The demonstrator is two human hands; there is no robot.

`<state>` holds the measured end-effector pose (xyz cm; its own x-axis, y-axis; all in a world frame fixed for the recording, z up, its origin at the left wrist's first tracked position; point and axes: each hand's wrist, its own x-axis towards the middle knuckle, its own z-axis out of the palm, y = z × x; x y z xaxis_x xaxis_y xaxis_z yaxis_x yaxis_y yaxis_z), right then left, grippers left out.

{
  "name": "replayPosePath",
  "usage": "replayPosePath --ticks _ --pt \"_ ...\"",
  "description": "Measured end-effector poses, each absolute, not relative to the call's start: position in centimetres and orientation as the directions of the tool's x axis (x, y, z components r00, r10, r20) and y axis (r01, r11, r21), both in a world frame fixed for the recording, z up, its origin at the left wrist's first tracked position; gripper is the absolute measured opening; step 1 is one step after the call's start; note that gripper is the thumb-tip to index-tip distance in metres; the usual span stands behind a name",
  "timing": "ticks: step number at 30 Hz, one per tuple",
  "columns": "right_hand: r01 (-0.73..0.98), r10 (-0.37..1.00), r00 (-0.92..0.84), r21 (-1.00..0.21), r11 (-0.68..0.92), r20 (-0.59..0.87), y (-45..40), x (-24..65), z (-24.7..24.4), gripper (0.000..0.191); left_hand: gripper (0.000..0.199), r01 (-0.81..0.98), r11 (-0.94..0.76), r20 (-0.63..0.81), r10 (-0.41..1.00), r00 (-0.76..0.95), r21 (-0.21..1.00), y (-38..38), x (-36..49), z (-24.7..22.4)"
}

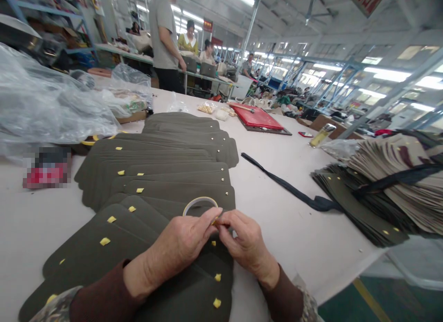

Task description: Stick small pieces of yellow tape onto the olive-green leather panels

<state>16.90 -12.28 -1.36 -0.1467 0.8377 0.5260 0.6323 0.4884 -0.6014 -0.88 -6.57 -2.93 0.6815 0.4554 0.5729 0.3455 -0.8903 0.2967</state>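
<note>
My left hand [185, 234] is closed on a roll of yellow tape [188, 205], whose ring stands up behind the fingers. Fingers and thumb of my right hand [245, 241] pinch at a small yellow bit of tape, right against the left fingertips. Both hands are over overlapping dark olive panels [166, 220] fanned out on the table. Small yellow tape pieces [217, 277] stick to several panels. Little metal studs [223, 179] show along the right edge of the farther ones.
A black strap [284, 186] runs across the pale table [277, 229] to a bundled stack of panels [363, 197] at right. Clear plastic bags [51, 91] lie at left. Farther back are a red board [258, 116] and a bottle [321, 135]. People stand beyond.
</note>
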Motion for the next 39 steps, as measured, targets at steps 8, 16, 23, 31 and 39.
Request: replayPosePath --ticks 8,16,23,31,39 --pt "0.709 0.848 -0.006 -0.596 0.377 0.530 -12.3 16.7 -2.1 0.015 0.017 0.399 -0.824 0.404 0.550 0.731 0.402 -6.1 -0.5 -1.6" --pt "0.061 0.950 0.309 -0.996 -0.067 -0.044 -10.7 16.7 -0.7 0.016 0.019 0.368 -0.901 0.605 0.427 0.672 0.227 -6.0 0.6 -1.1" --pt "0.137 0.907 0.414 -0.981 -0.140 -0.072 -9.5 20.2 -4.2 0.025 0.012 0.572 -0.813 0.393 0.563 0.727 0.107 -4.8 0.6 -2.1" --pt "0.206 0.937 0.341 -0.966 -0.153 -0.076 -9.3 21.1 -4.8 0.027 0.015 0.569 -0.797 0.182 0.601 0.778 0.201 -4.5 0.1 -2.6" --pt "0.231 0.937 0.214 -0.918 -0.323 -0.275 -11.1 21.4 -3.7 0.026 0.018 0.556 -0.775 0.151 0.614 0.775 0.299 -4.6 -0.2 -3.8"
